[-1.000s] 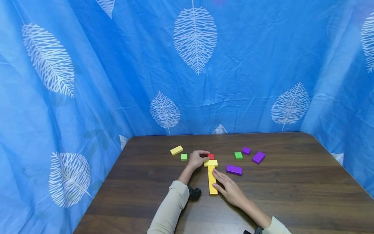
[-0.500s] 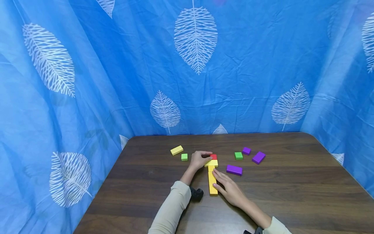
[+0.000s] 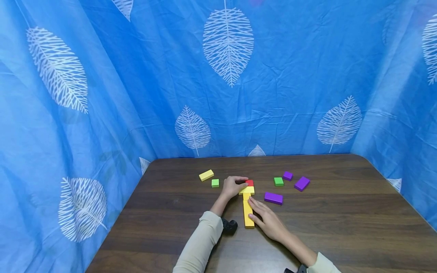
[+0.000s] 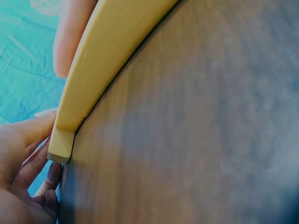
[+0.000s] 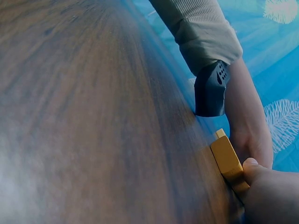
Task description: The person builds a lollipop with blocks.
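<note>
In the head view, my left hand [image 3: 233,185] pinches a small red block [image 3: 250,182] between thumb and forefinger. The red block sits against the far side of a light yellow block [image 3: 246,190] laid crosswise. From there a column of deeper yellow blocks [image 3: 249,219] runs towards me, forming a T. My right hand [image 3: 268,220] lies along the column's right side, its extended fingertips and thumb touching the blocks. The left wrist view shows the yellow row [image 4: 110,60] edge-on; the red block is hidden there. The right wrist view has my right thumb [image 5: 252,169] against a yellow block [image 5: 226,156].
Left of the row lie a yellow block [image 3: 206,175] and a green block [image 3: 215,183]. To the right are another green block [image 3: 278,181] and purple blocks [image 3: 273,198], [image 3: 302,184], [image 3: 288,176]. A blue leaf-patterned curtain [image 3: 273,76] hangs behind the brown table [image 3: 341,227].
My left hand has slid the red block slightly right along the far side of the crosswise yellow block, then stayed still over the last half second. My right hand has kept its place.
</note>
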### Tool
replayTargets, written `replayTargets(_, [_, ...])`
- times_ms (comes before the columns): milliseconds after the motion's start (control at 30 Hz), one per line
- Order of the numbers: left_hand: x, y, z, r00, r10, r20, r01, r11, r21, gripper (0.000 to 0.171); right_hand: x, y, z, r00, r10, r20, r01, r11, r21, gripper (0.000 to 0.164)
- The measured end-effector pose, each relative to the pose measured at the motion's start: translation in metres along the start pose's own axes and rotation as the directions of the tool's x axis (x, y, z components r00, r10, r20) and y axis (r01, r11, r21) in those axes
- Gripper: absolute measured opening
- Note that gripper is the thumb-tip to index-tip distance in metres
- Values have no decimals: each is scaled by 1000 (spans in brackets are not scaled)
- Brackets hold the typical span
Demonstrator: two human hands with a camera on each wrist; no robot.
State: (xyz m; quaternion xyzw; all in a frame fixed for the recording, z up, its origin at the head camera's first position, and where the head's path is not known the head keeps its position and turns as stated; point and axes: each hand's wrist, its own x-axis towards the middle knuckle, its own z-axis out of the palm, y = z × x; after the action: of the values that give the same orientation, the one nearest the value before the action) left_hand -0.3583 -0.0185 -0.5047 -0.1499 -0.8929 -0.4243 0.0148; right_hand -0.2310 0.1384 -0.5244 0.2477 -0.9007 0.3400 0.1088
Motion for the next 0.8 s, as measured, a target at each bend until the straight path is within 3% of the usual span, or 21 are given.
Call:
replayTargets(200, [-4,-4,-12,999,36,-20,-37,997,-61,25,0,0,1,1000,-9,-17,9,1000,-2,49])
replayTargets(367, [-10,-16,-36,993,77,-94,-84,994,-72,28,0,-1,1,999,-22,-44,21,1000,-11,49])
replayTargets(600, [-21,-44,-72,978,17,-207,-31,997,-67,30,0,-2,2,998,-41,-51,39,999,-26,49])
replayTargets(800, [-26,-62,-85,986,17,-164,-15,1000,15,36,0,-1,2,998,-28,-53,27,999,-20,49])
